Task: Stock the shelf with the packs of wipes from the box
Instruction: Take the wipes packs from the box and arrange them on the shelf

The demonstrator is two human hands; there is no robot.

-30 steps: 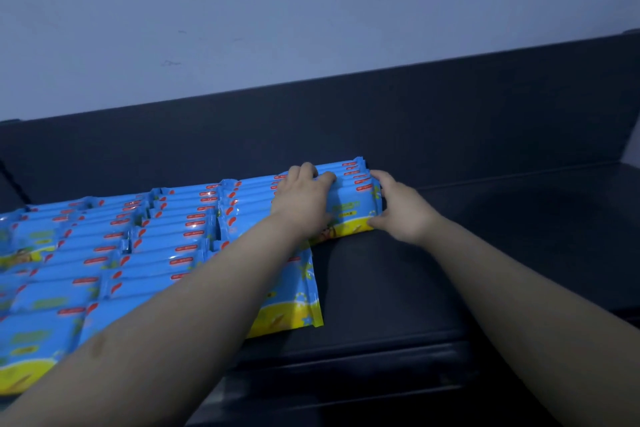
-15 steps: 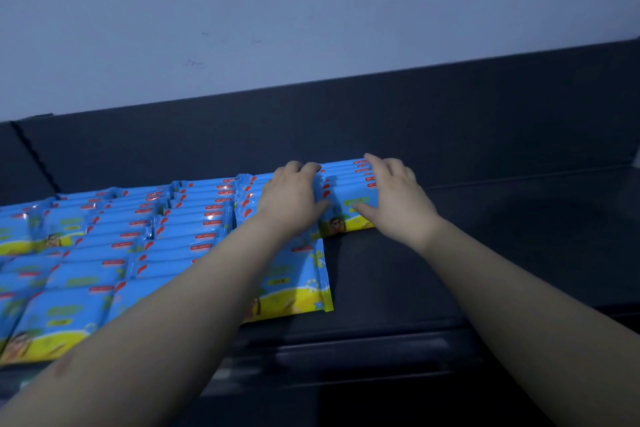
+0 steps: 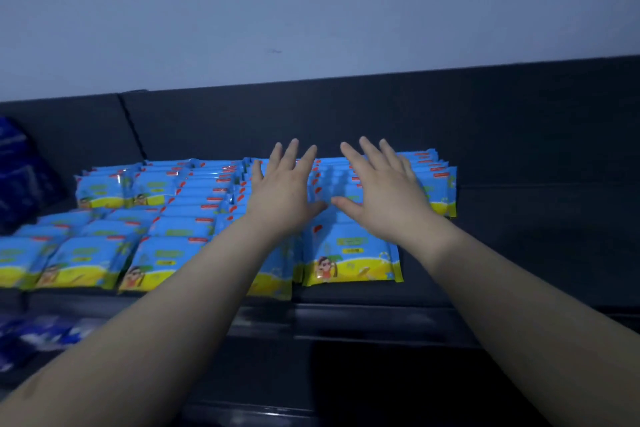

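Left hand [image 3: 282, 199], right hand [image 3: 384, 199]; dozens of packs [image 3: 349, 255]

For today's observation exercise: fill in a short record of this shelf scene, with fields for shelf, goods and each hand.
shelf: dark, bare at its right end
packs of wipes: blue and yellow, overlapping rows, left to middle
left hand: open, fingers spread, above the rows
right hand: open, fingers spread, above rightmost rows
far left: dark blue packages

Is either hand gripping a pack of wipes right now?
No: left hand and right hand are both spread open, fingers straight, over the packs of wipes.
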